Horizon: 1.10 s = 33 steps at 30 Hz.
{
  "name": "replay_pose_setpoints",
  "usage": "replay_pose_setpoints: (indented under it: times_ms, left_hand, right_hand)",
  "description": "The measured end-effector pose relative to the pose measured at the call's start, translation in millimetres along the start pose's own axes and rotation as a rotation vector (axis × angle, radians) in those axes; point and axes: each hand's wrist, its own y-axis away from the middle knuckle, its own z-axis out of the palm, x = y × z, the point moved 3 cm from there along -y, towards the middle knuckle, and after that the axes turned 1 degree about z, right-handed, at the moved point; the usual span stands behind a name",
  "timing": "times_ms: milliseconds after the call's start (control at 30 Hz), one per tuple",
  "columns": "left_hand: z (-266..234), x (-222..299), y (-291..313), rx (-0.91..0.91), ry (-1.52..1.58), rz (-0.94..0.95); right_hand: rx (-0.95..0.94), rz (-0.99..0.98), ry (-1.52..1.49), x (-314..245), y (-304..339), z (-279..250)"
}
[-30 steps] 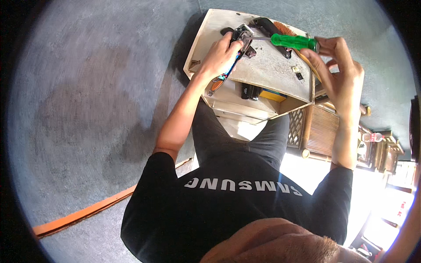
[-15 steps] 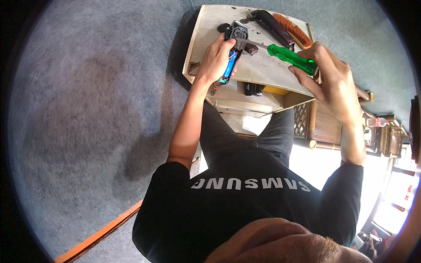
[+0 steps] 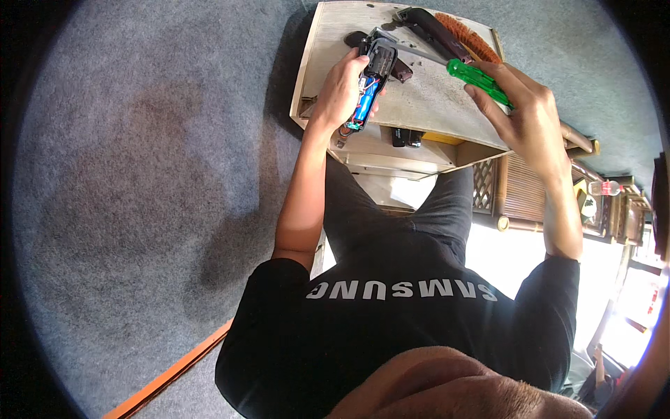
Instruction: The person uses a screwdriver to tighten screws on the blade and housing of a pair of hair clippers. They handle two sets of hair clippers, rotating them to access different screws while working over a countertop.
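In my left hand (image 3: 340, 92) is an opened hair clipper (image 3: 377, 61), gripped along its side with the blade end pointing away from me. Its casing is off on the upper face, so a blue battery (image 3: 366, 105) and thin wires show inside. My right hand (image 3: 525, 105) is closed round the green handle of a screwdriver (image 3: 477, 78). The metal shaft reaches left to the clipper's blade end; whether the tip touches it I cannot tell. Just beyond the clipper lies a dark piece (image 3: 402, 70) on the wooden table (image 3: 447, 108).
A second dark clipper (image 3: 434, 33) and an orange-bristled brush (image 3: 469, 36) lie at the table's far right. Black objects (image 3: 406, 137) sit in the open shelf below the tabletop. Bamboo furniture (image 3: 527, 192) stands to the right, with a plastic bottle (image 3: 604, 188) on it.
The screwdriver handle has shifted a little to the right and up, with its shaft now near the blade end. My left thumb has drawn back from the clipper's middle, uncovering more of its inside.
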Motion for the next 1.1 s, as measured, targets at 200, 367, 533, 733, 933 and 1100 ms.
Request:
replay_pose_setpoints:
  times_ms: [200,367,533,733,933,1100]
  left_hand:
    - [1,4,1,0.015,-0.025,-0.019]
    - [2,3,2,0.025,-0.038,-0.018]
    - [2,3,0,0.017,-0.039,-0.005]
    - [3,3,0,0.008,-0.034,0.0]
    - [2,3,0,0.02,-0.058,0.004]
    - [4,4,1,0.019,-0.055,0.009]
  right_hand:
    - [-0.052,0.052,-0.003,9,4,-2]
    - [-0.088,0.095,0.014,8,4,-2]
    - [-0.073,0.053,0.001,13,4,2]
    - [-0.042,-0.016,0.004,12,4,2]
    - [-0.047,-0.031,0.034,14,3,4]
    - [-0.056,-0.047,0.068,12,1,5]
